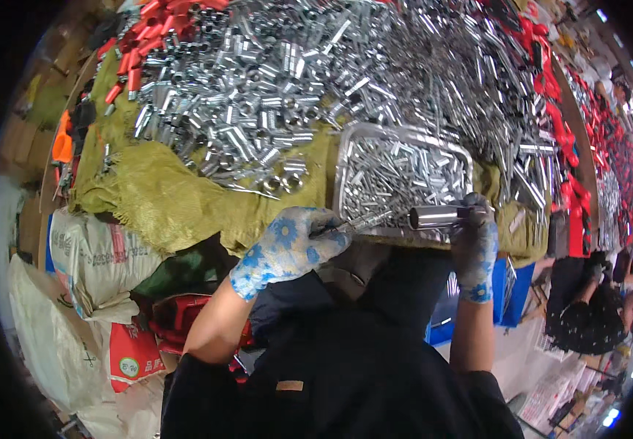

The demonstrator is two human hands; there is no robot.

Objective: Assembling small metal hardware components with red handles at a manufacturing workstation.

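My left hand, in a white glove with blue flowers, is closed on a thin metal rod that looks threaded or coiled. The rod points right, over the near edge of a metal tray full of small shiny pins and short tubes. My right hand, in a matching glove, grips a wide chrome tube whose open end faces left, toward the rod. A gap separates the tube and the rod. Some of the right fingers are hidden behind the tube's far end.
Beyond the tray lies a big heap of chrome sleeves and thin metal rods on yellow-green woven cloth. Red parts edge the heap. White sacks stand at left, a blue bin at right. Another person sits at far right.
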